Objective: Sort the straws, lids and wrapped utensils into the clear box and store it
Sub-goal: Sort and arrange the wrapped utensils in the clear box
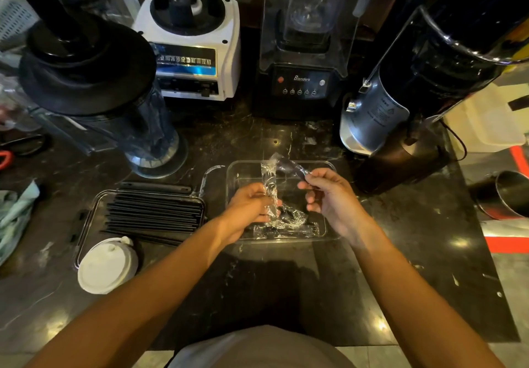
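Utensil step was underway: left hand (252,210) and right hand (329,195) each pinched a wrapped utensil (289,165) above the clear box (329,226). Next they'd probably get dropped in.

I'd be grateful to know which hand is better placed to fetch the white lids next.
Left. The white lids lie at the near left, beside the tray of black straws, on the left hand's side. The right hand would have to cross over the clear box. Both hold wrapped utensils.
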`<state>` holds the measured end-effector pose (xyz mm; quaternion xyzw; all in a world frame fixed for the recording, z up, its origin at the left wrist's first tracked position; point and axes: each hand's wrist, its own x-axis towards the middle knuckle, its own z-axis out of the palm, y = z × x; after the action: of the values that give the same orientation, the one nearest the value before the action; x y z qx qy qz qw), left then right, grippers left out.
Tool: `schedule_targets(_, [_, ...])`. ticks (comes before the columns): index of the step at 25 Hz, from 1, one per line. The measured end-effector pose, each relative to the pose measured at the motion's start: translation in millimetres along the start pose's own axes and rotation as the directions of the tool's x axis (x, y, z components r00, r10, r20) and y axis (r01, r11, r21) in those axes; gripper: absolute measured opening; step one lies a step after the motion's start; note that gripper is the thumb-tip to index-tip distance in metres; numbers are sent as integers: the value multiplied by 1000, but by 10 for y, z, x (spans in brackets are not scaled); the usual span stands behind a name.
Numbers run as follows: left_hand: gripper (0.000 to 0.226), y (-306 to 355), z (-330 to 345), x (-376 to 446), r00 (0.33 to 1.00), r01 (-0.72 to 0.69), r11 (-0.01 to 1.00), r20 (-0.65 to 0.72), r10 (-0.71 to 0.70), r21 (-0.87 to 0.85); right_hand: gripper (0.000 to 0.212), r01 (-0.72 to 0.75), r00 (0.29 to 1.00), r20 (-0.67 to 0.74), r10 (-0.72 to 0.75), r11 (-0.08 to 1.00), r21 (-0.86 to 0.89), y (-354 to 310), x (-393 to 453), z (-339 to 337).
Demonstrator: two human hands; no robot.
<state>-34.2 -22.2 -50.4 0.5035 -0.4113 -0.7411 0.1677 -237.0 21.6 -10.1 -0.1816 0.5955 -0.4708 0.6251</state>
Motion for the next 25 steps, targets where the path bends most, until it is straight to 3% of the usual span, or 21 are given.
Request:
schedule_targets(7, [16, 56, 55, -63, 999, -38, 996, 17, 39, -77, 17, -11, 999, -46, -1, 965, -263, 230, -70, 93])
schedule_targets(12, [5, 28, 64, -31, 999, -35, 995, 19, 37, -89, 9, 56, 995, -48, -88, 887, -459, 330, -56, 174])
schedule_targets(14, [17, 24, 62, -20, 999, -35, 996, 8, 35, -77, 8, 72, 996, -8, -87, 867, -494, 325, -60, 204])
schedule_targets(17, [25, 40, 85, -1, 987, -102, 995, -123, 101, -4, 13, 55, 997, 78, -24, 906, -420, 262, -53, 175])
schedule_targets(19, [22, 122, 76, 1, 970, -128, 991, -213, 120, -23, 9, 36, 999, 14, -33, 862, -505, 254, 41, 119])
schedule_targets(20, [20, 179, 64, -5, 967, -135, 990, -223, 122, -48, 6, 43, 998, -11, -68, 746, -665, 262, 102, 93])
schedule_targets(22, [18, 265, 32, -12, 963, -156, 985, -232, 134, -77, 7, 52, 997, 34, -63, 316, -947, 315, 181, 97])
schedule_targets(23, [16, 290, 17, -23, 960, -167, 983, -241, 143, -83, 15, 63, 997, 58, -41, 118, -991, 361, 190, 131])
schedule_targets(24, [17, 311, 11, -39, 957, -175, 980, -248, 149, -89, 22, 71, 997, 72, -30, -3, -997, 403, 193, 169])
schedule_targets(25, [19, 318, -1, -51, 954, -187, 978, -255, 159, -93, 25, 74, 997, 76, -31, -52, -996, 419, 192, 211])
